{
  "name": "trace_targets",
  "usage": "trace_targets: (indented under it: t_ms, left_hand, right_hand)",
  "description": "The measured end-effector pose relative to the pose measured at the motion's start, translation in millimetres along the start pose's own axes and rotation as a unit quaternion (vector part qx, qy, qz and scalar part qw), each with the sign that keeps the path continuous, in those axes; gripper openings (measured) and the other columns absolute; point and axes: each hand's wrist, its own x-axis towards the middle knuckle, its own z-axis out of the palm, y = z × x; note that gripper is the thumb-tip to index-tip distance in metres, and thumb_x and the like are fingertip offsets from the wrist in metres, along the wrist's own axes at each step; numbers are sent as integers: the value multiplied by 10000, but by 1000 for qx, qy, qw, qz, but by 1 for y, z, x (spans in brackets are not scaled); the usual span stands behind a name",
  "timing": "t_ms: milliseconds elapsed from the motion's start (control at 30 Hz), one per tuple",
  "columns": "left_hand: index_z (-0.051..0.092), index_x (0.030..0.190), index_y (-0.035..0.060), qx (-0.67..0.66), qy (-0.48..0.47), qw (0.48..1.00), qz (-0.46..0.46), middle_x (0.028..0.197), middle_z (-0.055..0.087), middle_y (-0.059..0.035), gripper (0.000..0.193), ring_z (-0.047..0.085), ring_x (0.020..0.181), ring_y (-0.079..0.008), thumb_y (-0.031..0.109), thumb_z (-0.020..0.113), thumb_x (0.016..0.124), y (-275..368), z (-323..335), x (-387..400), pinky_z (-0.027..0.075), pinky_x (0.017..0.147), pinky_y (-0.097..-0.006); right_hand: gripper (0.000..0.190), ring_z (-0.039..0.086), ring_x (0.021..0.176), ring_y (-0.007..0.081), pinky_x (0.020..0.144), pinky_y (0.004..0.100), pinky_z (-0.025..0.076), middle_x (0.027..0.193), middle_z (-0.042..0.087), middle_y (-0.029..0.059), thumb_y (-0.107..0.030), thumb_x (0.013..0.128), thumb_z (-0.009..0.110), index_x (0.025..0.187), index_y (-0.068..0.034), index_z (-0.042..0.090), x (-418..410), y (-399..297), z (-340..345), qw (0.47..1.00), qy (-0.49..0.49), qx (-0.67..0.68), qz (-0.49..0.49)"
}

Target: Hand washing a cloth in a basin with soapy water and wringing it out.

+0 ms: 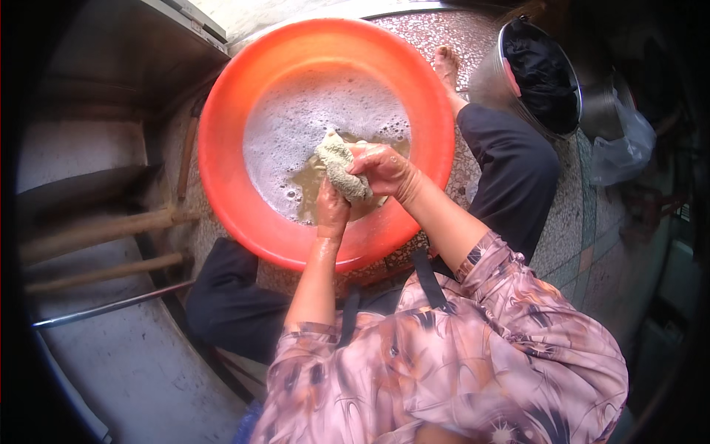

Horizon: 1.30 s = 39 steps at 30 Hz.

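Over a large orange plastic basin (pixel 223 166), both my hands grip one bunched, wet, pale greenish cloth (pixel 339 161). My left hand (pixel 333 210) clasps its lower end from below, with the fingers mostly hidden behind the fabric. From the right, my right hand (pixel 383 168) presses its thumb and fingers against the cloth. Below them the basin holds murky soapy water (pixel 305 194), with whitish suds (pixel 294 119) over much of the surface. Both hands look wet.
At the upper right stands a metal bucket (pixel 491 77) containing dark fabric (pixel 538 66). A translucent plastic bag (pixel 624 147) hangs by another metal container (pixel 602 105). Wooden bars (pixel 111 233) and a metal rod (pixel 116 305) lie to the left. My bare foot (pixel 447 66) rests beside the basin on speckled flooring.
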Motion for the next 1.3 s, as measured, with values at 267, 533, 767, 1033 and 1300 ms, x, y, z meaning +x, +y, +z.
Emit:
trace_targets:
  t_ms: [267, 533, 767, 1033, 1300]
  left_hand:
    - [532, 1063, 23, -506, 48, 850, -140, 1041, 586, -79, 370, 564, 948, -187, 350, 434, 922, 53, -43, 11, 446, 860, -328]
    - [598, 975, -3, -232, 24, 958, -169, 906, 625, -62, 214, 570, 845, -144, 167, 610, 844, 77, -42, 11, 445, 789, -275]
    - [558, 1043, -13, -536, 132, 802, -226, 1024, 599, -120, 259, 579, 949, -232, 200, 480, 917, 73, -54, 21, 466, 864, -368]
    - [552, 1075, 67, -629, 61, 742, -224, 878, 545, -57, 382, 559, 816, -206, 363, 357, 933, 9, -19, -17, 481, 761, -348]
    - [562, 955, 78, -752, -112, 641, -111, 975, 618, -101, 276, 609, 822, -222, 291, 389, 917, -16, -33, -15, 507, 725, -350]
  right_hand:
    - [410, 613, 737, 132, 650, 236, 499, 888, 629, 78, -25, 777, 562, 1178, 23, 492, -7, -35, -35, 915, 228, -296, -153]
    - [393, 573, 767, 98, 680, 231, 467, 877, 625, 30, -70, 722, 623, 1104, 8, 572, -8, -32, -19, 910, 102, -401, -24]
    - [132, 556, 756, 83, 699, 255, 471, 796, 603, 14, -90, 754, 641, 852, -4, 619, 9, -4, -1, 941, 105, -317, -49]
    - [227, 588, 606, 307, 573, 390, 481, 648, 596, 146, -240, 777, 540, 634, -70, 590, 34, 92, 6, 574, 179, -762, -240]
    - [301, 630, 720, 279, 632, 394, 499, 787, 648, 130, -312, 806, 438, 838, -73, 618, 26, 111, 31, 369, 197, -890, -181]
